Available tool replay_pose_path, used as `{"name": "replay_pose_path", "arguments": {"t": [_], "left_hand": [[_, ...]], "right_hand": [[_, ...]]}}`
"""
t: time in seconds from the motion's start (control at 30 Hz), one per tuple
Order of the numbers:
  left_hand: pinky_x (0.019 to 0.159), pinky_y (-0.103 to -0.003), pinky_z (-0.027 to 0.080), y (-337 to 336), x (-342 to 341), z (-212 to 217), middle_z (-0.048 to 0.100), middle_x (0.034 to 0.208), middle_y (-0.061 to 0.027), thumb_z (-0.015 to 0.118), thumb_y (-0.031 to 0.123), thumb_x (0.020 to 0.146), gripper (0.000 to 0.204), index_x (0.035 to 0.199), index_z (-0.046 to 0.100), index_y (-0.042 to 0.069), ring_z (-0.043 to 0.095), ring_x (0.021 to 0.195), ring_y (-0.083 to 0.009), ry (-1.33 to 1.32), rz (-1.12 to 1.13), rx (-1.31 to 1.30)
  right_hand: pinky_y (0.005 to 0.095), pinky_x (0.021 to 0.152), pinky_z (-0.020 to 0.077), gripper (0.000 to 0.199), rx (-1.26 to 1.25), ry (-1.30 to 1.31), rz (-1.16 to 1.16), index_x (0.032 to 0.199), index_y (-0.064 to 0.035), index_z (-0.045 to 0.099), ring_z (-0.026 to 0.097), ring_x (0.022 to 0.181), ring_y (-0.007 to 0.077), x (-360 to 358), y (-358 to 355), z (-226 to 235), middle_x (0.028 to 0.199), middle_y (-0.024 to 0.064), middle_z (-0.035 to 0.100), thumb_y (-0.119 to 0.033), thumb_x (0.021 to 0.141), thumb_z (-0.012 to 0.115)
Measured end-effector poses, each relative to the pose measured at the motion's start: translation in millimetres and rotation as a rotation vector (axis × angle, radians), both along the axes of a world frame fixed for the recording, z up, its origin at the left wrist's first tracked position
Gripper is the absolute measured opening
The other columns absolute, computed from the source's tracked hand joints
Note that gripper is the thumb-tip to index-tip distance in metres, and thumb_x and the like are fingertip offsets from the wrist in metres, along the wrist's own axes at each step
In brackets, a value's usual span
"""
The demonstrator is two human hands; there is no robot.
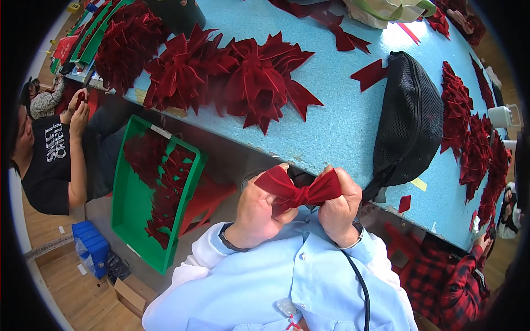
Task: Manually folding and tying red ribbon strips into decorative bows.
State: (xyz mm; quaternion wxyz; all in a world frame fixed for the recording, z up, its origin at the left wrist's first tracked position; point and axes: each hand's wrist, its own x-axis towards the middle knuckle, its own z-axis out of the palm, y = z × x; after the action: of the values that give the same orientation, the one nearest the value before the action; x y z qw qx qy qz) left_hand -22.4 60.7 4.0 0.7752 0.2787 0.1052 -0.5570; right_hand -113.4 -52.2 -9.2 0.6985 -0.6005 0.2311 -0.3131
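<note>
A dark red velvet bow [301,193] is stretched between my two hands, just off the near edge of the blue table [331,88]. My left hand [256,212] pinches its left loop, and my right hand [339,207] grips the right loop between thumb and fingers. The knot sits in the middle, with a tail hanging below it on the left. Beyond my hands, large heaps of matching red bows [259,71] lie on the table. To the right of them rests a black mesh bag [411,113] with a zip.
A green crate [132,220] holding red bows stands left of me. More bow piles [469,143] line the table's right side. A person in a black shirt [47,160] sits at left, another in a checked shirt [447,287] at right. A blue bin [91,248] stands on the floor.
</note>
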Motion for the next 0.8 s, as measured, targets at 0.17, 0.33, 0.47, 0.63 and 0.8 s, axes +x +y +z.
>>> {"name": "replay_pose_path", "arguments": {"t": [0.17, 0.33, 0.47, 0.63, 0.8], "left_hand": [[0.039, -0.026, 0.018, -4, -1, 8, 0.045, 0.064, 0.0008, 0.04, 0.02, 0.088, 0.037, 0.054, 0.027, 0.017, 0.032, 0.046, -0.0136, 0.051, 0.022, 0.082], [0.039, -0.026, 0.019, -3, -2, 6, 0.046, 0.064, 0.0009, 0.04, 0.022, 0.088, 0.038, 0.053, 0.027, 0.017, 0.034, 0.047, -0.014, 0.071, 0.045, 0.029], [0.038, -0.026, 0.019, -3, -5, 5, 0.046, 0.065, 0.001, 0.041, 0.023, 0.088, 0.039, 0.052, 0.025, 0.017, 0.034, 0.048, -0.0141, 0.114, 0.099, 0.065], [0.04, -0.026, 0.021, -6, -2, 3, 0.05, 0.068, 0.0001, 0.04, 0.023, 0.09, 0.029, 0.062, 0.038, 0.016, 0.036, 0.05, -0.0133, 0.097, 0.079, 0.006], [0.046, -0.027, 0.031, -11, 10, 2, 0.055, 0.079, -0.0034, 0.042, 0.017, 0.091, 0.01, 0.087, 0.048, 0.01, 0.044, 0.056, -0.0131, -0.006, -0.056, 0.034]], "right_hand": [[0.0207, 0.055, 0.0353, 0.009, 0.008, 0.029, 0.014, 0.071, 0.0044, 0.049, 0.044, 0.06, 0.0084, -1, 0, 2, 0.067, 0.0047, 0.051, 0.008, 0.078, 0.044], [0.0204, 0.056, 0.0369, 0.009, 0.144, 0.025, 0.008, 0.075, 0.0046, 0.052, 0.046, 0.061, 0.0082, 0, 2, 5, 0.068, 0.0041, 0.053, 0.007, 0.08, 0.045], [0.0197, 0.057, 0.0392, 0.009, 0.346, -0.016, 0.01, 0.079, 0.0042, 0.054, 0.049, 0.062, 0.0075, 0, 5, 9, 0.07, 0.0034, 0.054, 0.005, 0.083, 0.046], [0.0185, 0.059, 0.0415, 0.01, 0.473, 0.004, 0.079, 0.083, 0.003, 0.056, 0.052, 0.065, 0.0062, 0, -3, 10, 0.072, 0.0016, 0.054, 0.0, 0.087, 0.047], [0.018, 0.057, 0.0418, 0.011, 0.299, 0.001, 0.072, 0.086, 0.0019, 0.056, 0.052, 0.065, 0.0056, 3, -13, 11, 0.072, 0.0001, 0.054, -0.004, 0.09, 0.048]]}}
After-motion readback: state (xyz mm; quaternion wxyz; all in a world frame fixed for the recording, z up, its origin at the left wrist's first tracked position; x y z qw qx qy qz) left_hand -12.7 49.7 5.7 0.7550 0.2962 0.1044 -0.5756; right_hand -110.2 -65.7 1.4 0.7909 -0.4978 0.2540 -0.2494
